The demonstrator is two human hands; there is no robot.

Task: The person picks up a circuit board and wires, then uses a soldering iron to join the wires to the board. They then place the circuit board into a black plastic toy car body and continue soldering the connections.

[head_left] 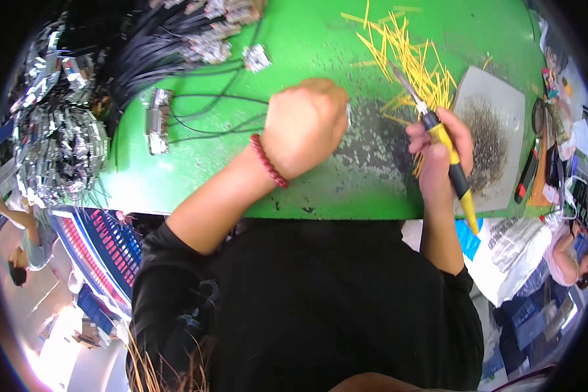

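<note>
My left hand (305, 124) is closed in a fist over the green table (307, 39), a red bead bracelet (268, 161) on its wrist; whatever it pinches is hidden behind the knuckles. My right hand (440, 151) grips a tool with a yellow and black handle (452, 166), its metal tip (406, 85) pointing up-left into a loose pile of thin yellow sticks (411, 65). The two hands are a short way apart.
A grey square tray (503, 104) with dark specks lies right of my right hand. Black cables with metal connectors (158, 121) and silvery bundles (55, 144) fill the table's left. Clutter lines the right edge. Other people sit at the lower left and right.
</note>
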